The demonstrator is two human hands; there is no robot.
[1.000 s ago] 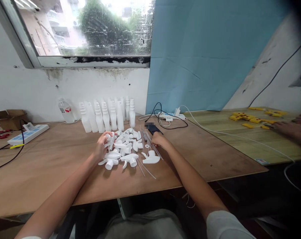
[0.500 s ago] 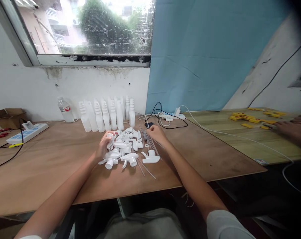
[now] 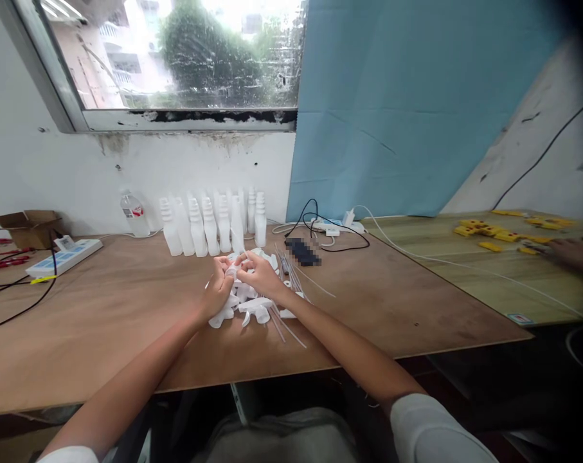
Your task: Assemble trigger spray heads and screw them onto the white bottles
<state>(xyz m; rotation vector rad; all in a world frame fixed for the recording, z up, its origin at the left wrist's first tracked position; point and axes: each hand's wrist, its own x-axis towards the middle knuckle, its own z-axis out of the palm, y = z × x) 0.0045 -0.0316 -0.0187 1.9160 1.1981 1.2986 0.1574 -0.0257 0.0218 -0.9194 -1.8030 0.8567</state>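
Note:
My left hand is closed around a white trigger spray head, only partly visible between the fingers. Close against it, my right hand pinches a thin clear dip tube, whose free end sticks up in front of the bottles. Whether the tube's lower end is inside the spray head is hidden by my fingers. Beneath both hands lies a heap of loose white spray heads. Several more tubes are scattered to the right of the heap, partly under my right wrist.
White bottles stand in rows by the wall. A blurred dark object and black cable lie to their right. Power strips, a clear bottle and a cardboard box are around. Another person's hand is near yellow parts.
My right hand has moved left from the loose tubes to meet my left hand, bringing a tube with it. The dark object behind is uncovered. The view has shifted slightly.

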